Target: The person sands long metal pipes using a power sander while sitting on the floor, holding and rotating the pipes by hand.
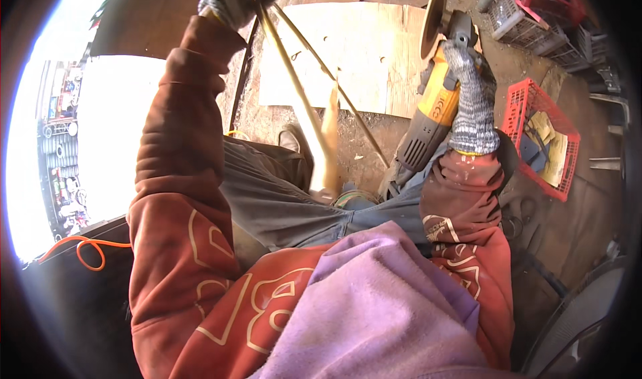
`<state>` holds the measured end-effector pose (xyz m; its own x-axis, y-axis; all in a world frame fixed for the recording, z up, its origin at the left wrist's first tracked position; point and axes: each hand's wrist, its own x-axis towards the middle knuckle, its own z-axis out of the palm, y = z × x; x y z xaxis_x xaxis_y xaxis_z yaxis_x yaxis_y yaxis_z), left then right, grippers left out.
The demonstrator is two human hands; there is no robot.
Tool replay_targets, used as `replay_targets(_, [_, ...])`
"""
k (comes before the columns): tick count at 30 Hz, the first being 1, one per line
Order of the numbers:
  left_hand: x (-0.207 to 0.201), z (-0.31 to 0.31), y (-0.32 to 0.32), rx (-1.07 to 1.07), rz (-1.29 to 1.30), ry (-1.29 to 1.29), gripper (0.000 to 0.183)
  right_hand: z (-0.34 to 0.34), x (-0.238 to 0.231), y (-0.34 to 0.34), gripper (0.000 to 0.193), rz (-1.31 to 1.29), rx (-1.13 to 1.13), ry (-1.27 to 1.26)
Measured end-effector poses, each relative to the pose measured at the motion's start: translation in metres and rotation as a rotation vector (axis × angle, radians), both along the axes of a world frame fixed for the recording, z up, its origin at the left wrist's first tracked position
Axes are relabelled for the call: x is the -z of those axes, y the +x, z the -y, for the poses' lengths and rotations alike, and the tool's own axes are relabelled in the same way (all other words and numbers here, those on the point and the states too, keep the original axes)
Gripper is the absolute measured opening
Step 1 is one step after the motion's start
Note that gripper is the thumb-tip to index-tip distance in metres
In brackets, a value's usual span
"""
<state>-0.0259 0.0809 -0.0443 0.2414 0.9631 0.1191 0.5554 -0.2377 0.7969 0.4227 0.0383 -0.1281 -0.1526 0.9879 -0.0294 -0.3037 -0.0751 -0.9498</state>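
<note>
At the upper left, my left hand (234,3), in a grey knitted glove, is closed on a pair of long thin bars (294,85) that meet at the hand. They spread apart downward in a V, one toward my lap and the other toward the right. Their exact kind is unclear. On the right, my gloved right hand (472,95) wraps round a yellow and black angle grinder (438,98). The grinder points upward, with its large tan disc (435,18) at the far end, apart from the bars. Whether the disc spins cannot be told.
A pale wooden board (368,51) lies on the worn brown floor beyond my legs. At the right stands a red plastic basket (565,178) holding papers or cloths. Further back are more crates (525,28). An orange cord (87,242) loops at the left.
</note>
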Motion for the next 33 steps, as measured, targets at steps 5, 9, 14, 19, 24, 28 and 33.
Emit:
replay_targets(5, [-0.049, 0.024, 0.039, 0.13, 0.604, -0.048, 0.023, 0.008, -0.014, 0.007, 0.047, -0.143, -0.052, -0.076])
replay_targets(9, [-0.135, 0.068, 0.118, -0.205, 0.686, 0.122, 0.028, -0.006, 0.019, 0.01, 0.037, -0.409, -0.098, -0.111])
replay_targets(14, [-0.151, 0.049, 0.087, -0.271, 0.458, -0.059, 0.023, 0.005, -0.007, 0.004, 0.032, -0.268, -0.087, -0.104])
replay_targets(19, [-0.151, 0.09, 0.105, -0.524, 0.277, 0.138, 0.035, 0.015, 0.018, -0.018, 0.039, -0.293, -0.181, -0.016])
replay_targets(24, [-0.125, 0.111, 0.099, -0.809, 0.464, 0.067, 0.04, 0.043, 0.019, -0.063, 0.042, -0.352, -0.412, -0.134])
replay_targets(28, [-0.079, 0.135, 0.094, -0.883, 0.475, -0.05, 0.043, 0.062, 0.023, -0.116, 0.039, -0.272, -0.404, -0.124])
replay_targets(33, [-0.044, 0.169, 0.067, -1.046, 0.46, 0.041, 0.026, 0.078, 0.023, -0.153, 0.033, -0.253, -0.445, -0.256])
